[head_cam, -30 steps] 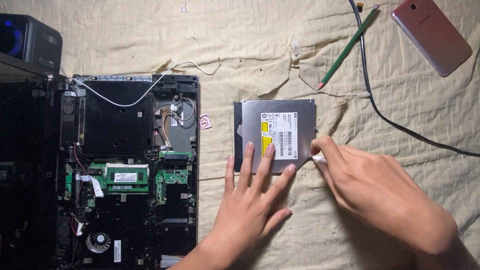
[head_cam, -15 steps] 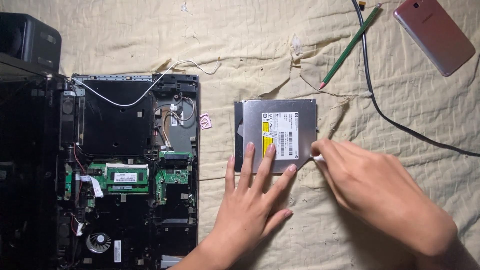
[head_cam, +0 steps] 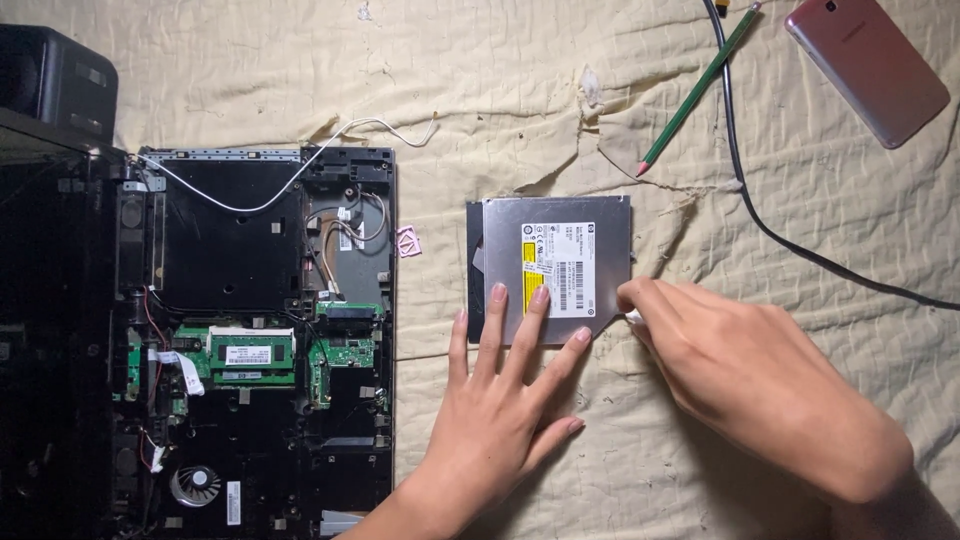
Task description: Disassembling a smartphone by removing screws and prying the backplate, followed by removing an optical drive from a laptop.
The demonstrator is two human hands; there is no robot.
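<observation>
Optical drive [head_cam: 555,270] as landmark: opened laptop [head_cam: 250,340] left, pencil [head_cam: 697,88] and phone [head_cam: 866,68] behind right, cable [head_cam: 800,250] right.

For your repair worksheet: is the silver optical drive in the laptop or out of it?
Out. The optical drive lies flat on the cloth, apart from the opened laptop, with the left hand pressing on it.

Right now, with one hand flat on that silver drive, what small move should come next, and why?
Probably keep the left hand pressing the optical drive flat while the right hand works its fingertips at the drive's lower right corner, where something small and white sits; the drive lies loose on wrinkled cloth.
</observation>
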